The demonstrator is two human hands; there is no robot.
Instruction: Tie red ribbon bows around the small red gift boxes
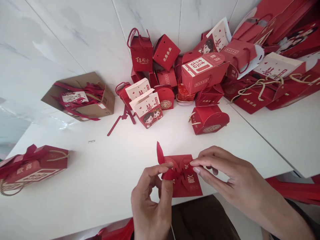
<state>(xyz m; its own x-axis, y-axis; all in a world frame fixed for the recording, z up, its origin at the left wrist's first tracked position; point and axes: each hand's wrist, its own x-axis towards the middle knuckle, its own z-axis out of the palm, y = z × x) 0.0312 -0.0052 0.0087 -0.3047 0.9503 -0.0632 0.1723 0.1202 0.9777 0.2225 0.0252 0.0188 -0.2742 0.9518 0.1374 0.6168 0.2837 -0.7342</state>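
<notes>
A flat-topped red gift box (197, 191) with gold lettering and curved interlocking flaps sits near the table's front edge. Across its top runs a dark red ribbon (178, 174), knotted in the middle, with one tail standing up at the back left. My left hand (153, 196) pinches the ribbon's left part between thumb and forefinger. Over the box's right edge is my right hand (222, 173), its thumb and forefinger nearly together beside the lettering. Whatever lies between those fingertips is too small to make out.
An open cardboard box (107, 100) of red ribbons stands at the back left. Several red gift boxes (166, 51) are piled along the wall. A ribbon-tied box (50, 160) lies at the left. Red bags (287, 190) hang below the table's right edge.
</notes>
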